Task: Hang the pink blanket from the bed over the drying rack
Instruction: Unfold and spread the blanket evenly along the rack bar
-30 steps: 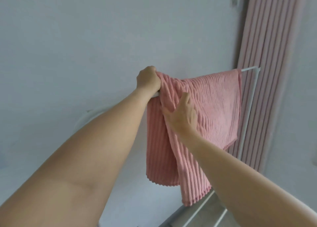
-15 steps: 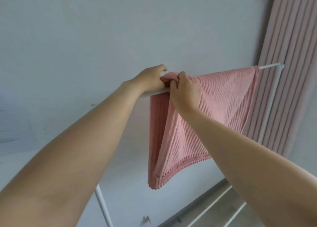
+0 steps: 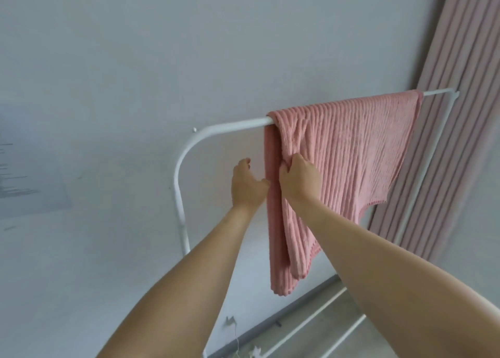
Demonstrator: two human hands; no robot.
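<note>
The pink ribbed blanket [image 3: 351, 152] hangs over the top bar of the white drying rack [image 3: 221, 129], bunched at its left end and spread toward the right. My right hand [image 3: 299, 178] grips a fold of the blanket's left edge a little below the bar. My left hand [image 3: 247, 184] is just left of that edge, fingers loosely curled, thumb touching the cloth, holding nothing that I can see.
A plain white wall [image 3: 135, 60] stands behind the rack. Pink pleated curtains [image 3: 460, 114] hang at the right, close to the rack's right post. The rack's lower bars [image 3: 311, 320] cross the grey floor at bottom right.
Both hands have dropped from the top bar to lower on the blanket's left edge. My left hand has let go of the bar and cloth. The view has shifted, showing the rack's left corner.
</note>
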